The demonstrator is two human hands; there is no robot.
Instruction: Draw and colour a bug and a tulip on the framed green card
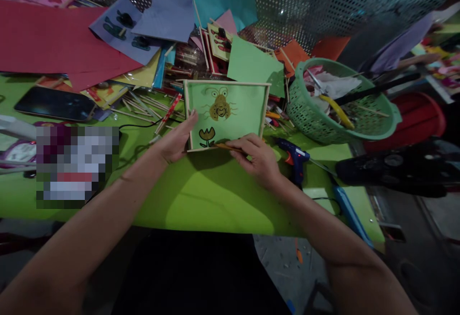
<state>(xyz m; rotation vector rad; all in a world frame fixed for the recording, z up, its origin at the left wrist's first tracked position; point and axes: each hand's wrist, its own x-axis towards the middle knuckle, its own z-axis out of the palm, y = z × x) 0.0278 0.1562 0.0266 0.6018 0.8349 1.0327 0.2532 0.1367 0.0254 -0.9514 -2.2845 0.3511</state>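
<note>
A light green picture in a thin wooden stick frame (247,109) stands tilted toward me above the table. It bears a brown-gold beetle with feelers and, below it, a tulip outlined in black. My left hand (181,137) grips the frame at its lower left side, thumb over the edge. Close to the lower edge, my right hand (257,157) is closed round a thin orange pencil-like stick (230,147). Its tip points left, by the tulip's leaves; whether it touches the picture I cannot tell.
A blue glue gun (294,157) lies right of my right hand. Behind it stands a green basket (316,123) of scraps and tools. A phone (53,103), wooden sticks (140,104) and coloured paper sheets (64,37) lie at the back and left of the green table (201,204).
</note>
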